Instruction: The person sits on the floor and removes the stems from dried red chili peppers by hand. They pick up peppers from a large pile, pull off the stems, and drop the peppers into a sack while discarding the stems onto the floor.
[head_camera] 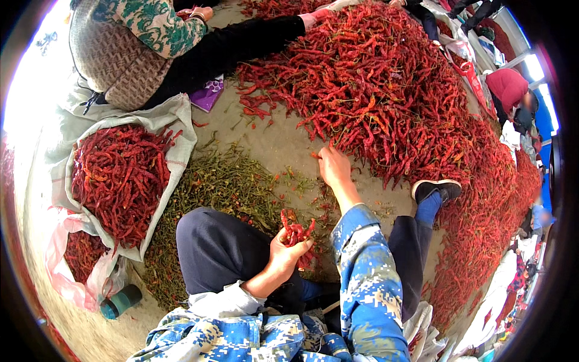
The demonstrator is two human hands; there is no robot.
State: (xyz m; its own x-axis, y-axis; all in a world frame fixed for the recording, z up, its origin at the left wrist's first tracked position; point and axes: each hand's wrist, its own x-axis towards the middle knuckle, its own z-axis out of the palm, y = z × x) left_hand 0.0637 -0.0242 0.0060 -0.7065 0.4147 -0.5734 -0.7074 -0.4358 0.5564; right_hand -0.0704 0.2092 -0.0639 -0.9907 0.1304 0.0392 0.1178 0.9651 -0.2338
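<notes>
My left hand (287, 258) is closed around a bunch of red chili peppers (296, 234) above my lap, between my bent knees. Farther forward, my right hand (334, 165) reaches down at the near edge of a large heap of dried red chilies (384, 90). A small orange-red bit shows beside its fingers; whether they grip anything is hidden. Green chili stems (226, 185) lie spread over the floor in front of my left knee. At the left, a white woven sack (181, 131) stands open, filled with red chilies (122, 181).
Another person (131, 54) sits at the upper left, legs stretched toward the heap. A purple packet (209, 94) lies by them. A pink bag (59, 271) with chilies and a teal bottle (121, 301) are at lower left. My shoe (436, 190) touches the heap; more people are at far right.
</notes>
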